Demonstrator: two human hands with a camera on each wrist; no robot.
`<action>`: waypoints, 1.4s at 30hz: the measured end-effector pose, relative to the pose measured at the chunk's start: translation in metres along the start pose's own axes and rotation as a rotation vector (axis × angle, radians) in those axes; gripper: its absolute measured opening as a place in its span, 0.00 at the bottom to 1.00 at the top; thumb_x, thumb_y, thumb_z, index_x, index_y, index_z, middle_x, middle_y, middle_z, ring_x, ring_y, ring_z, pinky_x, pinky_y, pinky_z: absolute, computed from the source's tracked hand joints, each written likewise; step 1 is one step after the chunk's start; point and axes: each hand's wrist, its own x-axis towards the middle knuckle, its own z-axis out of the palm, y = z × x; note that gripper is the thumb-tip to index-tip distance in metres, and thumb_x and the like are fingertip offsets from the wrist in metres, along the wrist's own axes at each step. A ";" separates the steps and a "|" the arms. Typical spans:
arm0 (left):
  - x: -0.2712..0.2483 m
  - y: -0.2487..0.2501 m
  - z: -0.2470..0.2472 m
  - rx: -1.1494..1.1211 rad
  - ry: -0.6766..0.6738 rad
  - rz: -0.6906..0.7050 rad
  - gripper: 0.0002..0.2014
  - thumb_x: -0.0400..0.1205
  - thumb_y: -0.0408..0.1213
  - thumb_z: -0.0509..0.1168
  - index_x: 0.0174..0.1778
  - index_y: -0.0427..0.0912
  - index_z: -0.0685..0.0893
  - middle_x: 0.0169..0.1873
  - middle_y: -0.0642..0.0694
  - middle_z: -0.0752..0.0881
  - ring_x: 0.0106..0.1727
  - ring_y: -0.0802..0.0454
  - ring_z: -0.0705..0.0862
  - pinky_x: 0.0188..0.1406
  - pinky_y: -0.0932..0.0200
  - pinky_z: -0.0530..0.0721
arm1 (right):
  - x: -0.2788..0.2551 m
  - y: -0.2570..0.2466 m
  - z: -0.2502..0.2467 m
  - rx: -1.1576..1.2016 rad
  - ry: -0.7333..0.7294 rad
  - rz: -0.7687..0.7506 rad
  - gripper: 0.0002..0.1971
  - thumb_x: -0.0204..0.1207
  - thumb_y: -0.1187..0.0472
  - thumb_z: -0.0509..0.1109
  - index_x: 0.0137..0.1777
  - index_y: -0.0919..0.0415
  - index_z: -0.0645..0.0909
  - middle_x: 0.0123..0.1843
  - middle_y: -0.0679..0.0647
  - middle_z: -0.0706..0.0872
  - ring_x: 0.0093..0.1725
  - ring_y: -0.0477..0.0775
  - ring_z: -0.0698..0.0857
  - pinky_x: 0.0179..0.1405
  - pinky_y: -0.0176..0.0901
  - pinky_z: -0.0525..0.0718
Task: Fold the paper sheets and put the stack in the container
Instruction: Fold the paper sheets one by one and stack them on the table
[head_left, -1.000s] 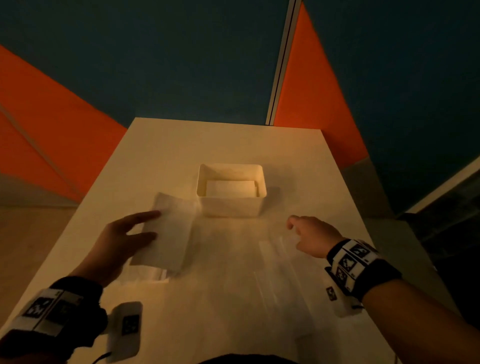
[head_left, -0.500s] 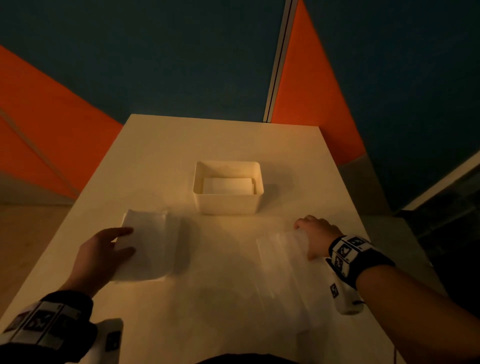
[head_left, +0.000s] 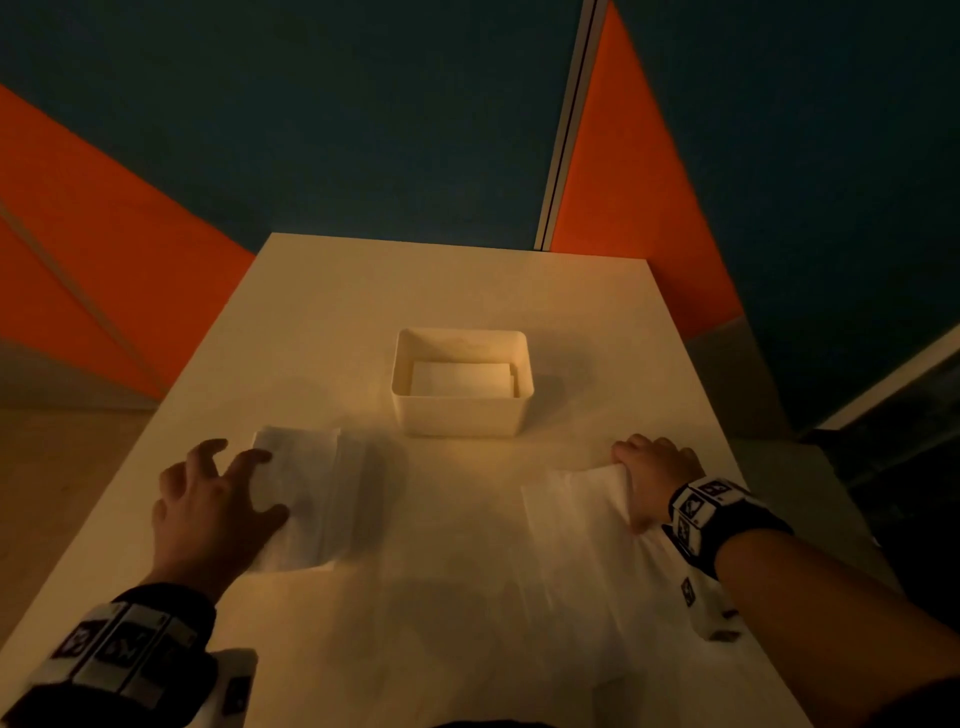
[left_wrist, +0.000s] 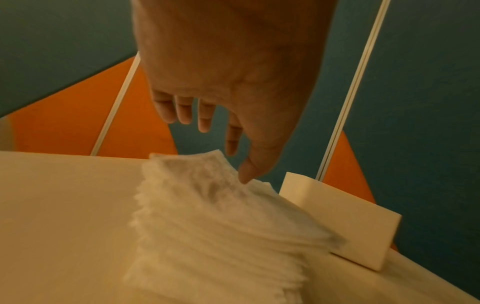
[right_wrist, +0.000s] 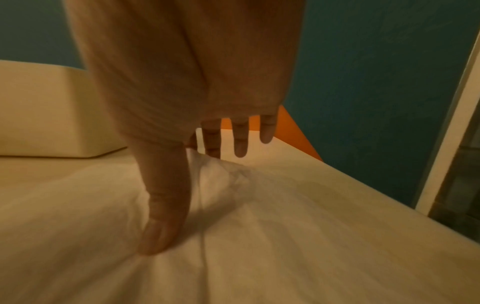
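Note:
A white open container (head_left: 457, 415) stands mid-table with folded paper (head_left: 460, 378) lying on its floor. Left of it and nearer lies a folded paper stack (head_left: 317, 493), blurred in the left wrist view (left_wrist: 221, 216). My left hand (head_left: 218, 499) rests at its left edge, fingers spread and loose, thumb tip touching the top (left_wrist: 223, 148). To the right lies a flat paper sheet (head_left: 576, 535). My right hand (head_left: 649, 478) holds its raised right edge, with the thumb down on the sheet (right_wrist: 285, 236) and the fingers behind the lifted fold (right_wrist: 187, 199).
The white table (head_left: 415, 291) is narrow, and its right edge runs close to my right hand. Orange and dark teal panels stand behind and beside it. The container's side wall shows in the wrist views (left_wrist: 337, 222) (right_wrist: 46, 111).
My left hand slid the folded stack left and nearer, and it now lies flat. My right hand moved right and back along the flat sheet and took hold of its edge.

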 end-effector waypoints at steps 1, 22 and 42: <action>0.000 0.004 -0.001 -0.005 0.018 0.014 0.33 0.69 0.49 0.77 0.70 0.52 0.76 0.75 0.38 0.64 0.73 0.29 0.61 0.66 0.28 0.69 | -0.001 0.002 0.000 0.014 0.017 -0.001 0.38 0.57 0.51 0.83 0.66 0.46 0.67 0.67 0.48 0.73 0.68 0.58 0.72 0.67 0.59 0.70; 0.001 0.086 -0.010 -0.311 -0.251 0.341 0.13 0.77 0.49 0.69 0.57 0.63 0.79 0.68 0.52 0.75 0.69 0.48 0.71 0.70 0.46 0.71 | -0.045 0.000 -0.079 0.806 0.212 -0.243 0.07 0.72 0.63 0.76 0.49 0.61 0.85 0.46 0.51 0.88 0.46 0.49 0.86 0.49 0.46 0.84; -0.004 0.134 -0.024 -1.595 -0.570 0.124 0.15 0.80 0.26 0.61 0.63 0.33 0.81 0.46 0.37 0.89 0.37 0.48 0.89 0.31 0.58 0.86 | -0.063 -0.080 -0.074 1.878 -0.015 -0.327 0.17 0.72 0.74 0.70 0.59 0.60 0.83 0.51 0.57 0.91 0.49 0.56 0.89 0.42 0.46 0.88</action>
